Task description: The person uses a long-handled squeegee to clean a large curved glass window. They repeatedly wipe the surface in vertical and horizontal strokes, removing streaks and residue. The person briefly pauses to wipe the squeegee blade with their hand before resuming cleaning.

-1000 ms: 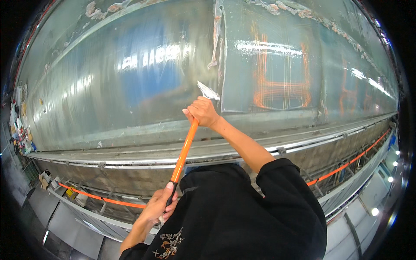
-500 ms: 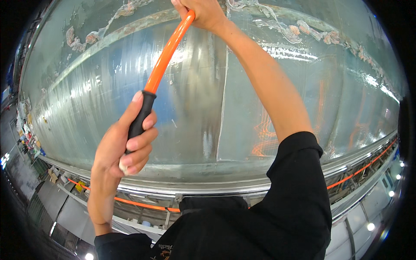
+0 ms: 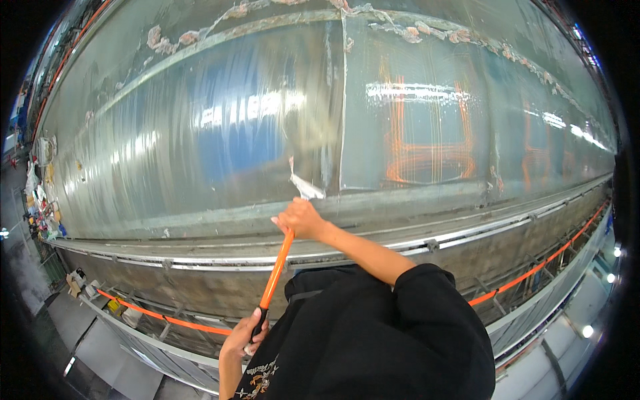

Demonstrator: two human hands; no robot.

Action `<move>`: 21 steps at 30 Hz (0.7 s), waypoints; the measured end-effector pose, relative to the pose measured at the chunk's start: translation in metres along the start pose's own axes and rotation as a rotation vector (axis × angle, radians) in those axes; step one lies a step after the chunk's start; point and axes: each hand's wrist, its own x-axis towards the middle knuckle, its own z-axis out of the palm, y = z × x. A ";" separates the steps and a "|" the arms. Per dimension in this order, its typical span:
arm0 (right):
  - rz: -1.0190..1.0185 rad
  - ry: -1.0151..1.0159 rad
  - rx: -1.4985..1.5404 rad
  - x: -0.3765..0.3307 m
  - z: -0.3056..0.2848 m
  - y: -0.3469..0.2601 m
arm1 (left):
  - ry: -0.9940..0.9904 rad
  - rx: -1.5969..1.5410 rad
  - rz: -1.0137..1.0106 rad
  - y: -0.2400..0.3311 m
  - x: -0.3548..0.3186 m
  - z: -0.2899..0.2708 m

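Though half-seen, right hand [image 3: 301, 219] apparently tight round shaft [image 3: 277, 270].

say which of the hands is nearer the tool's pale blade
Right. The right hand is just below the pale blade, around the top of the orange handle; the left hand is farther, on the black grip lower down.

Black T-shirt [image 3: 387, 340], short sleeve [image 3: 427, 283], printed motif [image 3: 261, 381]
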 end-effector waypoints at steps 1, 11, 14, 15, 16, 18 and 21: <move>0.027 -0.011 -0.009 -0.018 0.003 -0.020 | 0.016 0.007 -0.016 -0.017 -0.002 -0.005; 0.010 0.080 0.024 -0.002 -0.008 0.015 | 0.070 0.174 -0.032 0.037 -0.021 0.035; 0.048 0.145 0.042 0.025 -0.019 0.040 | 0.032 0.182 -0.057 0.087 -0.030 0.052; 0.060 0.156 0.070 0.033 -0.017 0.047 | 0.037 0.181 -0.084 0.101 -0.036 0.059; 0.072 0.171 0.093 0.039 -0.015 0.050 | 0.042 0.186 -0.109 0.114 -0.041 0.064; 0.076 0.225 0.086 0.060 -0.017 0.068 | 0.050 0.116 -0.142 0.148 -0.047 0.072; 0.034 0.345 0.039 0.104 -0.025 0.126 | 0.019 0.073 -0.107 0.200 -0.033 0.080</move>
